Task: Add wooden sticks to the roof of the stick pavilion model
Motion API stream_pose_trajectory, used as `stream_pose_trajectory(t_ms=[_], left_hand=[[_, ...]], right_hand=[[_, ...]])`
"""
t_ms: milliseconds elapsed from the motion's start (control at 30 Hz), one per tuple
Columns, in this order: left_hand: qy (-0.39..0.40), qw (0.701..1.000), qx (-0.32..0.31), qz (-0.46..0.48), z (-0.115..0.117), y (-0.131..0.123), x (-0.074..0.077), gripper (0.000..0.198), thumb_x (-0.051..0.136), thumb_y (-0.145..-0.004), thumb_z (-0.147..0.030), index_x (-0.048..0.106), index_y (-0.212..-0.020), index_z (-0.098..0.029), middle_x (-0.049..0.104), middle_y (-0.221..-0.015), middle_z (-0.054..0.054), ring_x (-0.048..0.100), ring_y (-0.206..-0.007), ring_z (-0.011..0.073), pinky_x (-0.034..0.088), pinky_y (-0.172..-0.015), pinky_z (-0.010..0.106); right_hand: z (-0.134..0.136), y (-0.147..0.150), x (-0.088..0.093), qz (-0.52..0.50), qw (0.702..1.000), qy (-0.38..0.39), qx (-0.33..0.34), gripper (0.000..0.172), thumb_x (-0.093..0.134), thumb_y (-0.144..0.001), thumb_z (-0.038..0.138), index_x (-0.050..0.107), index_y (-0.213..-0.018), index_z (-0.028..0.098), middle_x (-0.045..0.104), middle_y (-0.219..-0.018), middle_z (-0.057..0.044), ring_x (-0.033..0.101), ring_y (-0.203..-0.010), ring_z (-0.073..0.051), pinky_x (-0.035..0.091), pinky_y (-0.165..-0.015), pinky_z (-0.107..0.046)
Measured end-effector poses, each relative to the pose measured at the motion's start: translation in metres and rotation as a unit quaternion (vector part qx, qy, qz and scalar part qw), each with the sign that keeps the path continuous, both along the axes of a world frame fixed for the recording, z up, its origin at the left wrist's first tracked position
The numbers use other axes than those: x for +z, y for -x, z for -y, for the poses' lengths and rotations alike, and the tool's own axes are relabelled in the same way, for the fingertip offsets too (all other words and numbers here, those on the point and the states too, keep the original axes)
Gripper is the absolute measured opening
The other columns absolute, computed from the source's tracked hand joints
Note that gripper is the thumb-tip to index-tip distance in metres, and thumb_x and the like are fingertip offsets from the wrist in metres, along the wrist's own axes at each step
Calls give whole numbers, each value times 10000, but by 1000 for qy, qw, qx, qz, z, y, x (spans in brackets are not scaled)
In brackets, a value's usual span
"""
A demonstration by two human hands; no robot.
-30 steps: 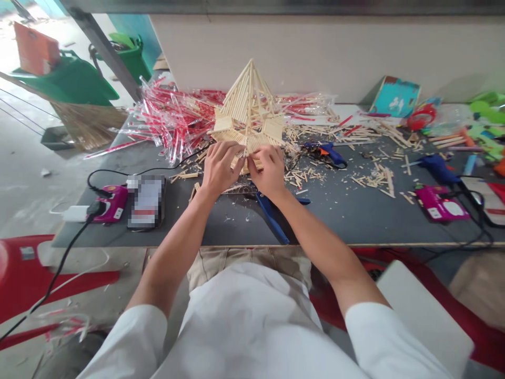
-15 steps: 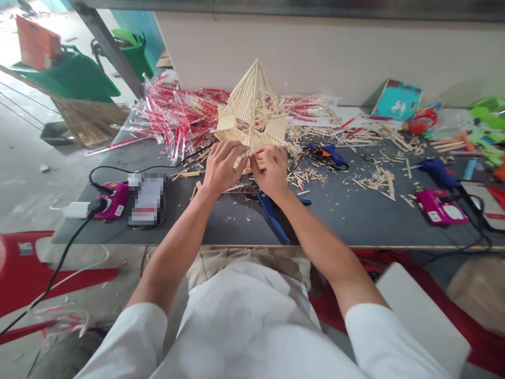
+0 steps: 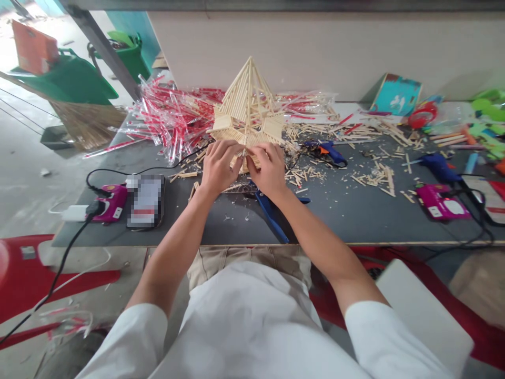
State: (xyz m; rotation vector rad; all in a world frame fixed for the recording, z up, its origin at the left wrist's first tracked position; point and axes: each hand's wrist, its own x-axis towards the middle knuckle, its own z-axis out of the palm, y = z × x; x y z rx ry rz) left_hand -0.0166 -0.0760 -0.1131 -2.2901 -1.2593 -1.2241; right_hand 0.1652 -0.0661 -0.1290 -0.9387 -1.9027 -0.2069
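Note:
A pyramid-roofed model built of thin wooden sticks [image 3: 248, 110] stands on the grey table [image 3: 339, 210], in front of me near the wall. My left hand [image 3: 218, 167] and my right hand [image 3: 267, 169] meet at the model's near edge, fingers curled and pinched on the stick panel there. The fingertips touch each other at the middle of that edge. What lies under the fingers is hidden. A blue tool handle [image 3: 272, 215] pokes out from under my right wrist.
Red-and-clear wrappers [image 3: 173, 116] are heaped at the back left. Loose stick bits [image 3: 374, 176] litter the right side. Blue glue guns [image 3: 327, 151] [image 3: 437, 166], purple power adapters [image 3: 112, 202] [image 3: 442, 202], a phone [image 3: 147, 201] and black cables lie about. Red chairs stand below the table's edge.
The hands have stayed at the model's near edge, with only small finger shifts. The view has wobbled slightly.

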Motion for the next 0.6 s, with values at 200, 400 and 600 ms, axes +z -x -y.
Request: stream_pose_trajectory(t_ms=[200, 400, 600], left_hand=[[-3, 1000, 2, 2, 0, -1, 0, 227, 557, -1002, -298, 659, -1197, -243, 717, -1167, 87, 642, -1107, 251, 478, -1001, 422], [3, 1000, 3, 1, 1, -1, 0, 230, 557, -1003, -305, 656, -1201, -241, 711, -1168, 91, 640, -1119, 253, 471, -1019, 424], [11, 1000, 0, 5, 0, -1, 0, 239, 554, -999, -291, 648, -1216, -257, 704, -1178, 85, 631, -1129, 257, 471, -1025, 434]], right_hand=[[0, -2, 2, 4, 1000, -13, 5, 223, 529, -1041, 304, 646, -1224, 256, 675, -1128, -96, 612, -1088, -271, 519, -981, -466], [0, -2, 5, 10, 1000, -15, 4, 237, 542, -1035, 302, 659, -1228, 232, 679, -1134, -102, 601, -1072, -276, 519, -981, -466], [0, 1, 6, 12, 1000, 3, -9, 252, 529, -1041, 306, 677, -1237, 249, 691, -1146, -95, 602, -1072, -286, 517, -981, -488]])
